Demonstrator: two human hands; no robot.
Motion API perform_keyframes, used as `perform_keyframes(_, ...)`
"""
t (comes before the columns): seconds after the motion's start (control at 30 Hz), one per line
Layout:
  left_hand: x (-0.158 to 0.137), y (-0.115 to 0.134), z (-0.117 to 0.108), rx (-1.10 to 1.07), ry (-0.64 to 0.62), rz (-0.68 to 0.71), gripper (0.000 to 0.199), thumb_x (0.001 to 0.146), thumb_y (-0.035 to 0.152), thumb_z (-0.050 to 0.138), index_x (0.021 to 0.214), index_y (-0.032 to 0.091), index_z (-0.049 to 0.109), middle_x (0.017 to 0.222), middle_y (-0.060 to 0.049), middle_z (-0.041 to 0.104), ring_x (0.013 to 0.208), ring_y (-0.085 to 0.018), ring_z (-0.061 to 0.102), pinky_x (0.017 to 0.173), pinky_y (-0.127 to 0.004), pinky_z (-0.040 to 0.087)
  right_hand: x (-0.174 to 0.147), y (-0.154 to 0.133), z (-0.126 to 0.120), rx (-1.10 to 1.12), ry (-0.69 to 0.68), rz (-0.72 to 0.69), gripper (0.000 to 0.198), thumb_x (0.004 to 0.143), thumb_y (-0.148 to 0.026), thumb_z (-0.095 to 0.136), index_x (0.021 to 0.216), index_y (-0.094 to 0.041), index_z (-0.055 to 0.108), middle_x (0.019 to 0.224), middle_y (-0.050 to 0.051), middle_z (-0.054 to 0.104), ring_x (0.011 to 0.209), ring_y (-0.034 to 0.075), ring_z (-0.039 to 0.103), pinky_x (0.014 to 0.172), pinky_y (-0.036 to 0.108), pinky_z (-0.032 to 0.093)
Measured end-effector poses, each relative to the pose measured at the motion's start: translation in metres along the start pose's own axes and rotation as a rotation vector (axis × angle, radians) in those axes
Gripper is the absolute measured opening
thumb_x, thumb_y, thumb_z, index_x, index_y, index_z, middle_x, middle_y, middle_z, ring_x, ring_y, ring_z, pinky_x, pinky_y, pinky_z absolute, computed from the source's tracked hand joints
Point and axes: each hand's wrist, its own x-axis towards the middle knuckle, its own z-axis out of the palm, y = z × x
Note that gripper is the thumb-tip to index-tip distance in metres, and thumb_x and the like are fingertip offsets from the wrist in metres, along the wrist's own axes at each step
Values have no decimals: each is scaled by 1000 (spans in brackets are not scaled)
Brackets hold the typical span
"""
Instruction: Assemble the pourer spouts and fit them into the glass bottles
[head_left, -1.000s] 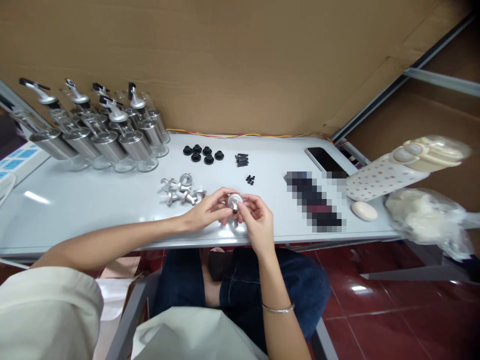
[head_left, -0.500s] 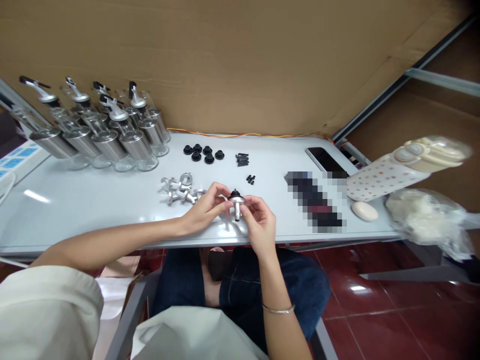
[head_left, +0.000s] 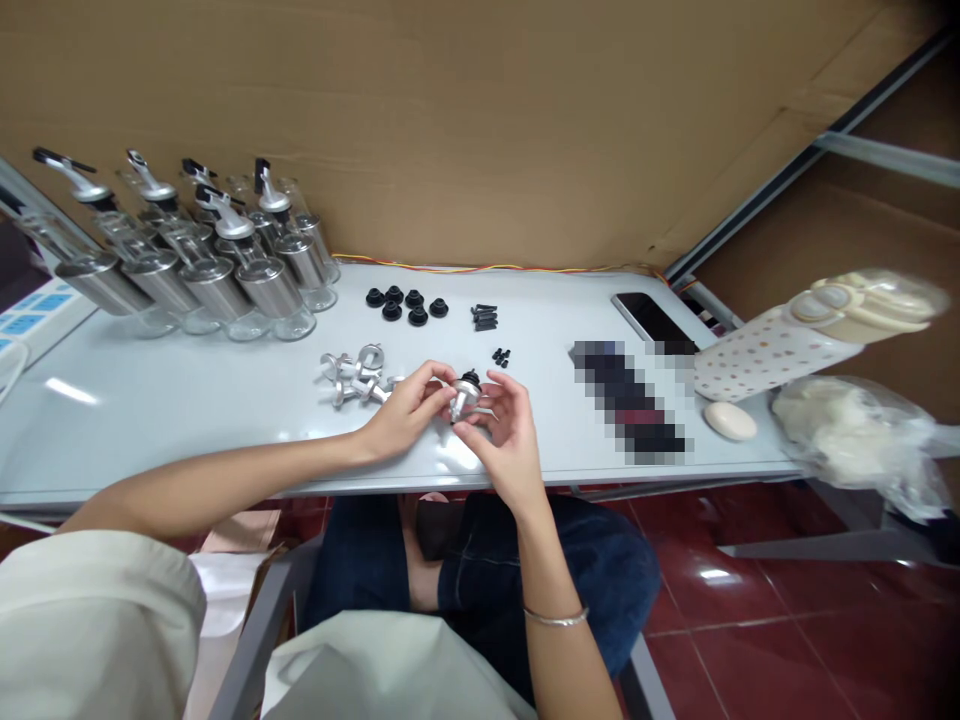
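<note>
A silver pourer spout (head_left: 466,398) with a black ringed stopper on top is held just above the table's front edge, tilted, its narrow end pointing down and to the left. My left hand (head_left: 409,412) pinches it from the left side. On the other side, my right hand (head_left: 506,440) has its thumb at the narrow end and bent fingers by the collar, with the index finger lifted away. Loose silver spouts (head_left: 356,376) lie left of my hands. Beyond are black ringed stoppers (head_left: 407,304), thin black tubes (head_left: 485,317) and tiny black pieces (head_left: 502,357).
Glass-and-steel bottles (head_left: 217,285), some with spouts fitted, stand at the back left near a power strip (head_left: 34,318). At right are a phone (head_left: 654,322), a blurred-out item (head_left: 628,405), a dotted drinking bottle (head_left: 776,350), a cream oval object (head_left: 730,421) and a plastic bag (head_left: 847,430).
The spout has turned from nearly upright to a slant, its narrow end swinging left. My right thumb has slid down and left, and the right index finger has come off the spout.
</note>
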Motion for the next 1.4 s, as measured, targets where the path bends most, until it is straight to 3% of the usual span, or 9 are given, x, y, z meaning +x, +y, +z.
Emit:
perform_keyframes(0.1, 0, 1, 1, -46, -37, -7, 20, 87, 34, 52, 98, 18, 48, 88, 0, 53, 69, -10, 51, 65, -24, 41, 1, 3, 0, -55, 12, 31, 66, 64, -25, 79, 122, -27, 48, 112, 5, 52, 88, 16, 57, 75, 29, 51)
perform_keyframes(0.27, -1, 5, 2, -167, -42, -18, 31, 82, 29, 59, 109, 21, 45, 109, -4, 49, 76, -9, 53, 71, -25, 44, 2, 3, -2, -8, 1, 1, 50, 69, -23, 75, 115, -26, 56, 116, 6, 58, 98, 20, 59, 79, 32, 51)
perform_keyframes(0.33, -1, 6, 2, -185, -59, -29, 35, 81, 28, 61, 111, 21, 46, 108, -5, 50, 79, -10, 54, 74, -26, 44, 2, 2, -3, 46, 7, -15, 40, 74, -22, 70, 111, -25, 58, 116, 7, 60, 104, 21, 58, 84, 33, 50)
perform_keyframes(0.43, -1, 6, 1, -160, -108, -38, 35, 81, 31, 61, 113, 20, 51, 102, -5, 53, 78, -11, 54, 75, -27, 44, 2, 2, -3, 71, 46, 5, 34, 77, -22, 67, 110, -23, 58, 111, 8, 63, 97, 20, 62, 87, 35, 49)
perform_keyframes(0.6, 0, 3, -1, -68, -163, 29, 25, 81, 33, 62, 101, 17, 59, 92, -3, 53, 81, -13, 54, 76, -27, 43, 2, 2, -1, -3, 215, -3, 20, 73, -22, 67, 91, -20, 59, 91, 4, 61, 81, 16, 59, 74, 29, 49)
perform_keyframes(0.73, 0, -1, -1, -89, -166, 5, 23, 81, 35, 63, 91, 17, 53, 91, -2, 52, 75, -11, 54, 71, -26, 42, 2, 0, 0, -119, 279, 36, 11, 76, -27, 61, 82, -18, 58, 74, -1, 52, 65, 11, 51, 61, 23, 44)
perform_keyframes(0.97, 0, 2, -3, -116, -292, -67, 30, 84, 33, 58, 110, 18, 51, 102, -6, 55, 78, -12, 58, 73, -28, 45, 3, -2, 0, -114, 320, 63, 16, 73, -30, 63, 82, -18, 57, 72, -4, 44, 58, 9, 45, 55, 22, 41)
perform_keyframes(1.2, 1, 2, -1, -189, -194, -82, 23, 80, 28, 62, 94, 17, 48, 93, -2, 52, 82, -11, 54, 77, -26, 43, 1, -6, 3, -124, 264, 72, 16, 78, -34, 59, 82, -18, 57, 59, -7, 35, 51, 9, 38, 51, 22, 36)
perform_keyframes(1.4, 0, 2, 1, -249, -134, -74, 32, 74, 29, 70, 83, 20, 40, 90, 1, 51, 83, -10, 55, 82, -27, 42, -1, -6, 4, -166, 42, 129, 27, 77, -34, 61, 99, -19, 59, 62, -5, 45, 53, 10, 44, 52, 23, 39)
